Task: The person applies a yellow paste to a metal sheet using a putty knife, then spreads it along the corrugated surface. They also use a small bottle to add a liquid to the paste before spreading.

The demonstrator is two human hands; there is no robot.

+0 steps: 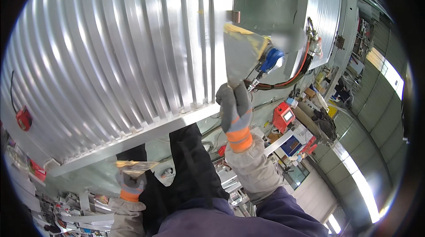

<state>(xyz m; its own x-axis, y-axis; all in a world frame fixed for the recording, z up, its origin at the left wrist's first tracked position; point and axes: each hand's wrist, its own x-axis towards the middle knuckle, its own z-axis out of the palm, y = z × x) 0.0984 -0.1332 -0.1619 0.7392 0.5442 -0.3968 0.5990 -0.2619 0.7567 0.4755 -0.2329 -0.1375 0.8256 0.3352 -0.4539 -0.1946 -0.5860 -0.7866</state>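
In the middle, my right hand (234,108), in a grey glove with an orange cuff, pinches the lower corner of a grey sheet with yellowish edges (241,53). The sheet is raised beside the edge of a large ribbed silver metal panel (110,51). Beyond the sheet's right side is a blue-bodied tool (272,60) with a metal hose fitting, partly hidden. My left hand (132,183), gloved the same way, is low at the left, closed on a flat yellowish-and-grey piece (136,166). Its exact kind is unclear.
A red device with a cord (23,119) rests on the panel's left side. Black and red hoses (283,85) run along the right. Behind them stand a red machine with a small screen (283,116) and a cluttered bench (318,95). A frame edge (133,137) borders the panel nearest me.
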